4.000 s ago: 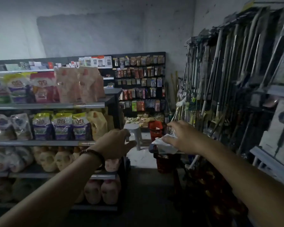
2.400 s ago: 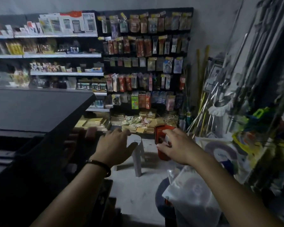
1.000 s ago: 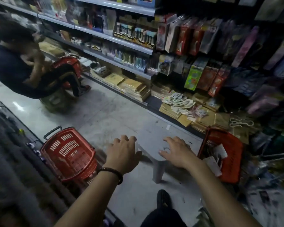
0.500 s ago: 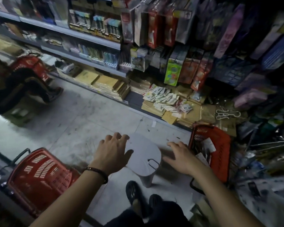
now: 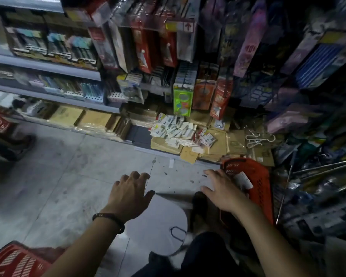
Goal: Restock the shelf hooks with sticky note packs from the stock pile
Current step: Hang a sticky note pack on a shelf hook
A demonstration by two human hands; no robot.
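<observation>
Restocking looks hardly begun: the sticky note packs [image 5: 178,130] lie in a loose heap on flat cardboard beyond the grey stool [image 5: 160,220], at the foot of the rack, and none is in hand. The left hand [image 5: 130,194] hovers over the stool's far left edge, fingers spread, holding nothing. The right hand [image 5: 222,192], just right of the stool, is likewise slack and empty beside the red basket [image 5: 261,183]; whether it touches it I cannot tell. Hanging packets [image 5: 183,100] crowd the hooks above the heap; picking up and hanging all remain, I judge
</observation>
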